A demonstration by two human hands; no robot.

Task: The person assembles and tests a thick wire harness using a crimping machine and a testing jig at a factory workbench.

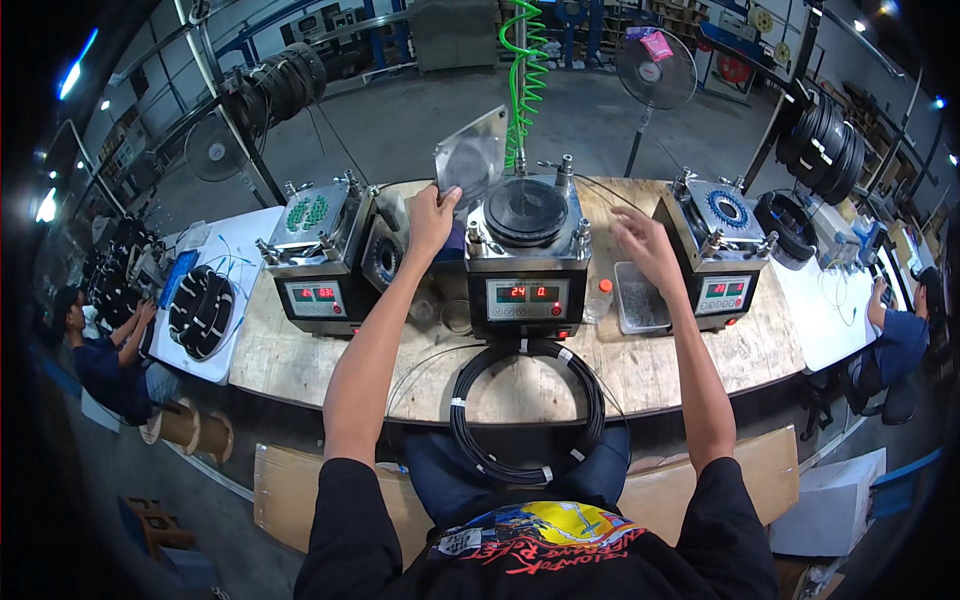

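The left hand (432,222) grips a square greyish plate (470,160), its material unclear through glare, tilted up, left of the round black disc (526,210) on the silver-and-black box machine (527,261). The right hand (648,248) hangs with fingers parted, seemingly empty. This looks like plate handling; the next move calls for clearing the metal corner posts (582,236).

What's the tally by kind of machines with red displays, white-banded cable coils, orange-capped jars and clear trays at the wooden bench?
Machines with red displays: 3
White-banded cable coil: 1
Orange-capped jar: 1
Clear tray: 1
Total: 6
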